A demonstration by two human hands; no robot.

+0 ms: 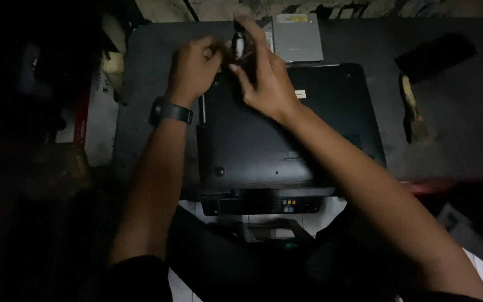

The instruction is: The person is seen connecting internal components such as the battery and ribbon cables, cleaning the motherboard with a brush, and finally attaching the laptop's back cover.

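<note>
2 hands (197, 64) over black laptop (286, 131)

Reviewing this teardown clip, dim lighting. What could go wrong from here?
1. The small pale part pinched between the left hand and right hand could slip in this poor light.
2. The upturned laptop overhangs the table edge and might tip.
3. The grey drive sits near the far edge.

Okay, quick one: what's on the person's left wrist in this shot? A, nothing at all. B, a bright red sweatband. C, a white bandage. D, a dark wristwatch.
D: a dark wristwatch wraps the left wrist, just below the left hand, which works with the right hand at the far edge of the upturned black laptop.
</note>
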